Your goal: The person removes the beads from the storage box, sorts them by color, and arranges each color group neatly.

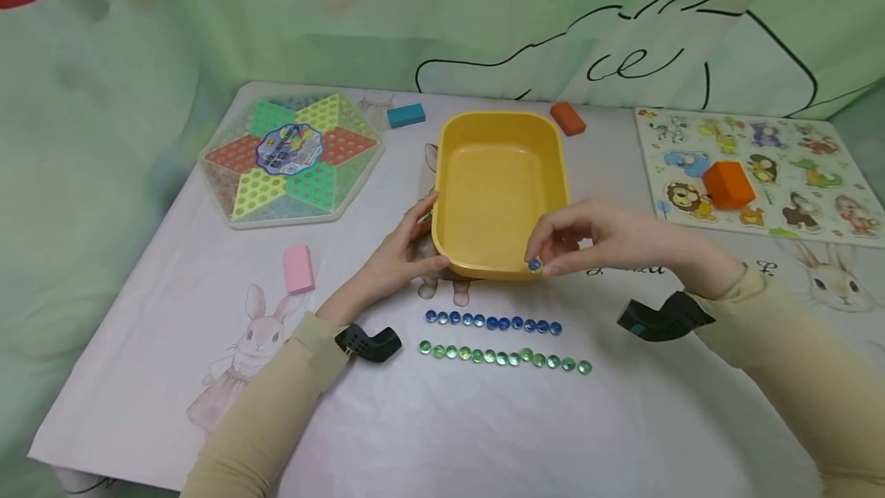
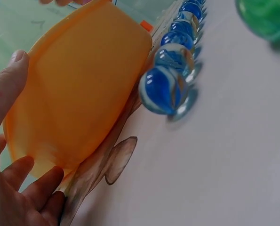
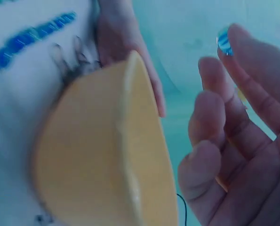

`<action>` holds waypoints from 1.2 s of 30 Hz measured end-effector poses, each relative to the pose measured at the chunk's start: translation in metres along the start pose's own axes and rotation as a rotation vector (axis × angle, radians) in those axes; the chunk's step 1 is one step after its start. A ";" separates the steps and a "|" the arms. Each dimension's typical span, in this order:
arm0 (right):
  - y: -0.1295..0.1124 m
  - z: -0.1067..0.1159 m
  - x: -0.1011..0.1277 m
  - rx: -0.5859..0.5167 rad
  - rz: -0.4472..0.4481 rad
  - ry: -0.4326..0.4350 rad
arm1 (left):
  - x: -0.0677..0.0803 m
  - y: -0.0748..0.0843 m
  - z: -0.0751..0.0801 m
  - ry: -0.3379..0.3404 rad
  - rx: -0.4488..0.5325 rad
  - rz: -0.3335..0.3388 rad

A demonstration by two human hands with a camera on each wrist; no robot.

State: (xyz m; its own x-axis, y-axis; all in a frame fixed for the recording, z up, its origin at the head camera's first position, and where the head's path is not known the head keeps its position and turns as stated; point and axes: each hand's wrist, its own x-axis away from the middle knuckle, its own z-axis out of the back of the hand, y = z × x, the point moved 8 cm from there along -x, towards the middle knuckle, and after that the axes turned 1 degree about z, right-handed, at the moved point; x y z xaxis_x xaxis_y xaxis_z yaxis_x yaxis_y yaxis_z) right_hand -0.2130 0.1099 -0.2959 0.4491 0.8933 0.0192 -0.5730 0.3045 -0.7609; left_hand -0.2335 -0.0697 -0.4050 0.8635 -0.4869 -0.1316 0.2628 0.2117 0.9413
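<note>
An empty yellow tub (image 1: 498,190) stands mid-table. My left hand (image 1: 427,240) clasps its near left corner, thumb on the front wall and fingers on the side; the left wrist view shows the tub (image 2: 78,89) between thumb and fingers (image 2: 27,188). My right hand (image 1: 538,260) pinches one blue marble (image 1: 535,264) just above the tub's near rim; the right wrist view shows that marble (image 3: 223,41) at the fingertips beside the tub (image 3: 97,155). In front lie a row of blue marbles (image 1: 492,322) and a row of green marbles (image 1: 505,357).
A hexagonal checkers board (image 1: 290,156) lies at the back left and an animal puzzle board (image 1: 754,167) with an orange block (image 1: 728,184) at the right. Pink (image 1: 299,267), teal (image 1: 406,115) and orange (image 1: 568,118) blocks lie around. A green curtain hangs behind.
</note>
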 end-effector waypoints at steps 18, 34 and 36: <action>0.041 -0.048 0.062 -0.071 -0.106 0.062 | 0.000 0.001 0.004 -0.003 -0.013 0.037; 0.069 -0.061 0.061 0.122 -0.330 0.103 | 0.006 0.030 0.004 -0.017 0.010 0.079; 0.070 -0.061 0.061 0.136 -0.345 0.101 | 0.006 0.030 0.004 -0.018 0.007 0.078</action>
State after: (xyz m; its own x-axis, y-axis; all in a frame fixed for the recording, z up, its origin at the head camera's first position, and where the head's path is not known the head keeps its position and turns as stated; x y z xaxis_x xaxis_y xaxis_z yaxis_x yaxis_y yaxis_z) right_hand -0.1839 0.1651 -0.3878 0.6932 0.6953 0.1898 -0.4586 0.6287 -0.6280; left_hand -0.2216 -0.0693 -0.3762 0.8734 -0.4841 -0.0526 0.1924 0.2439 0.9505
